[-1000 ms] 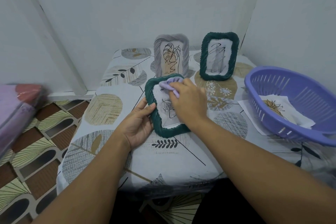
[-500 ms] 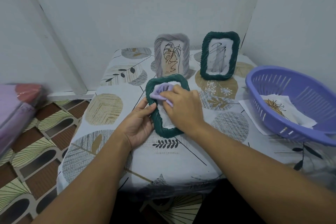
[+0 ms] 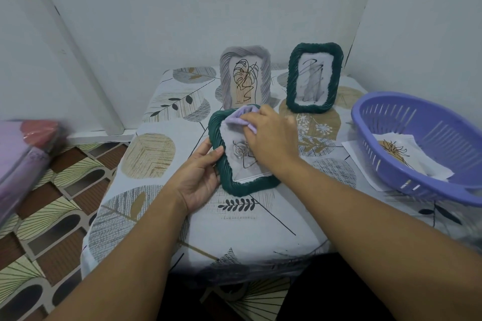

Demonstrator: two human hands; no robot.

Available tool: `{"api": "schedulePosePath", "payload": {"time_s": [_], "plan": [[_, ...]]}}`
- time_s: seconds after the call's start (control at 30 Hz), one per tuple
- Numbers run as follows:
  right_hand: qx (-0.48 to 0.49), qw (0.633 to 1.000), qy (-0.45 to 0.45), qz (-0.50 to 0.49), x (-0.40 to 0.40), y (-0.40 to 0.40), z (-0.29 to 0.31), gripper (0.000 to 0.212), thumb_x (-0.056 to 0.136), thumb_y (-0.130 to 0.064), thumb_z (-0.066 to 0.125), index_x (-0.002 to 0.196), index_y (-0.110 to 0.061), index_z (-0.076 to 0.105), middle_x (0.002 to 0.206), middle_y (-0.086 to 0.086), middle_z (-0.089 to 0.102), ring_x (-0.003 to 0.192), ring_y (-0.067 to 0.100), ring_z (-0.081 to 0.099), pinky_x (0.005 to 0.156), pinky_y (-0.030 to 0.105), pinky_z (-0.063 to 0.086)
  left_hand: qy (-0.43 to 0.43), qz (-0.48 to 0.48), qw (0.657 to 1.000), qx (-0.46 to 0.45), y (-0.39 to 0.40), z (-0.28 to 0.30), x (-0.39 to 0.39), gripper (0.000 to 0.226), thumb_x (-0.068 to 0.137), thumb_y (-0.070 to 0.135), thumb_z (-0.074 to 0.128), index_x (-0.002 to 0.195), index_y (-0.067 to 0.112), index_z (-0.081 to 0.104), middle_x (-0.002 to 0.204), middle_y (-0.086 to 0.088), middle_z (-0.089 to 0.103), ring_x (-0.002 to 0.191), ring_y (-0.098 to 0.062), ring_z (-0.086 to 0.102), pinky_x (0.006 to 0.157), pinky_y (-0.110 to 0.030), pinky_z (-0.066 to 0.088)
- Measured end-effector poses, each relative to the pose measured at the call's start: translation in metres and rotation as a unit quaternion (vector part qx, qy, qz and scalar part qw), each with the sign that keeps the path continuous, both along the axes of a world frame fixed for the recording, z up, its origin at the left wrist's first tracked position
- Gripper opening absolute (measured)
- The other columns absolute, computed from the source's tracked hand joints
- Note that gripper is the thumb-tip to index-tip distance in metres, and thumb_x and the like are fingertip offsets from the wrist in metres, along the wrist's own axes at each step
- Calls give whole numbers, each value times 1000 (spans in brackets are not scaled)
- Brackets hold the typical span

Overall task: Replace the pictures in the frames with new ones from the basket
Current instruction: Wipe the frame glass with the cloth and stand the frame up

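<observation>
A dark green frame (image 3: 247, 186) lies tilted on the table, showing a picture of a grey rose (image 3: 238, 151). My left hand (image 3: 199, 173) grips its left edge. My right hand (image 3: 270, 138) presses a lilac cloth (image 3: 238, 117) on the upper part of the glass. Behind stand a grey frame (image 3: 245, 78) with a leaf drawing and a second green frame (image 3: 314, 78) with a dark scribble picture. The purple basket (image 3: 391, 120) at right holds a paper picture (image 3: 401, 155) of a plant.
The table (image 3: 250, 232) has a leaf-patterned cloth and stands in a white wall corner. A loose white sheet (image 3: 358, 151) lies partly under the basket. At left, over the patterned floor, is a blurred pink and purple bundle (image 3: 23, 154).
My right hand has slid the lilac cloth across the top of the glass, first leftward, then back to the right. The left hand and frame have barely moved.
</observation>
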State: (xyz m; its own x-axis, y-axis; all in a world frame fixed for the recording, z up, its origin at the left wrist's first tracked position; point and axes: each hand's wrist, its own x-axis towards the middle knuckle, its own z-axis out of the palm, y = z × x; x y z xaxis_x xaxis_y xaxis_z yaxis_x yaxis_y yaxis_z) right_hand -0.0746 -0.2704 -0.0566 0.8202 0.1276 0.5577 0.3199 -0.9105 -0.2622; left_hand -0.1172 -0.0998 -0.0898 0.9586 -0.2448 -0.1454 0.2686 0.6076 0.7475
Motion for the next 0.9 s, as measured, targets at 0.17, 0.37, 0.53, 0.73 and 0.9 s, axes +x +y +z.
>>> {"api": "schedulePosePath", "payload": {"time_s": [0.17,0.37,0.53,0.73,0.9], "plan": [[-9,998,-6,69,-14,6,-12,18,96,-35,64,112,-36,74,98,-8,61,86,17,61,81,39,36,4,1,1000,-4,1,0,0,45,103,0,46,144,16,56,142,-18,61,130,-29,60,107,-44,50],[13,1000,23,9,-2,-1,-3,26,100,-35,57,122,-40,70,104,-8,59,89,14,58,80,37,31,-3,3,1000,12,0,-1,0,45,104,2,47,145,17,55,142,-16,60,133,-31,57,109,-48,48],[33,998,9,50,-17,4,-18,23,96,-33,63,116,-40,73,98,-10,60,86,13,58,79,38,34,3,5,1000,7,2,-2,2,44,103,1,47,144,15,55,142,-18,60,136,-32,54,110,-46,46],[30,999,24,17,-10,-5,-15,25,97,-34,61,119,-40,72,100,-8,60,87,15,58,78,37,31,-2,9,1000,15,0,-2,1,45,103,1,48,144,15,55,142,-17,61,134,-31,56,110,-47,46],[35,997,-7,64,-22,-2,-26,20,92,-31,70,110,-38,75,92,-10,58,80,13,56,76,36,32,-1,6,1000,8,2,-2,1,44,103,2,47,144,14,55,143,-18,59,136,-32,54,112,-47,43]]}}
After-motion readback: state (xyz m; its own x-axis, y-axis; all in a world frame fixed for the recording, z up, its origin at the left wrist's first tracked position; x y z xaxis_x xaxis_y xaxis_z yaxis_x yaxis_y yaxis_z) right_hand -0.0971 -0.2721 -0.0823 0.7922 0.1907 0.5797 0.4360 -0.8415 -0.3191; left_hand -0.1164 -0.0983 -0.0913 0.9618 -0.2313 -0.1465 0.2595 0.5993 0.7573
